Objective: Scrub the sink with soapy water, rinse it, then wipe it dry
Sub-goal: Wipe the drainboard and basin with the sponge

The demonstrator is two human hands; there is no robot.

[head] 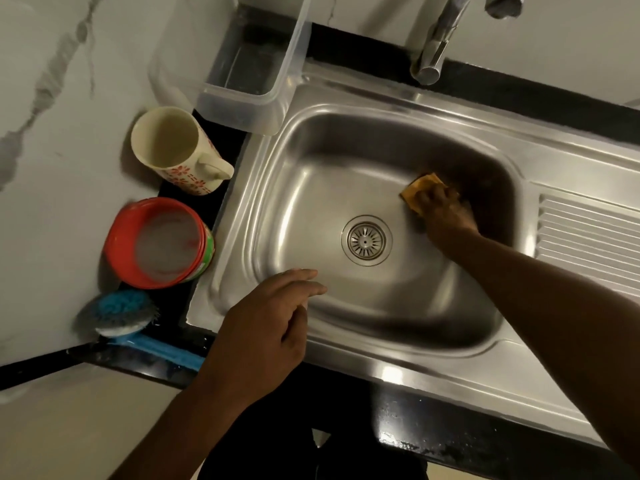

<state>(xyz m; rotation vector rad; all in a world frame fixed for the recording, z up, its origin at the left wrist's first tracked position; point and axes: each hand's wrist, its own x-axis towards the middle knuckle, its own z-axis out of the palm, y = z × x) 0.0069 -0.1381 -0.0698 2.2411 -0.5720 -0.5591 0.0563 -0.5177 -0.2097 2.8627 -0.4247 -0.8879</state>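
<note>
The sink (301,202) is a steel basin with a ribbed drainboard (588,237) on its right side. Inside the sink, right of its drain (366,240) and against the basin's right slope, the right hand (445,213) presses down on an orange sponge (420,187). Its fingers are bent over the sponge and grip it, and only the sponge's far corner shows past the knuckles. The left hand (266,327) hovers over the sink's near left rim, with its fingers loosely stretched toward the basin and nothing in its grasp.

A tap (434,53) stands at the sink's far edge. A clear plastic tub (249,74) sits at the sink's far left corner, overlapping the rim. 3 things line the dark counter along the sink's left side:
- A cream jug (176,150) with a red flower pattern is the farthest of them.
- A red bowl (159,242) of cloudy, foamy water sits beside the middle of the sink's left side.
- A blue brush (128,320) lies at the near left corner, bristles up.
</note>
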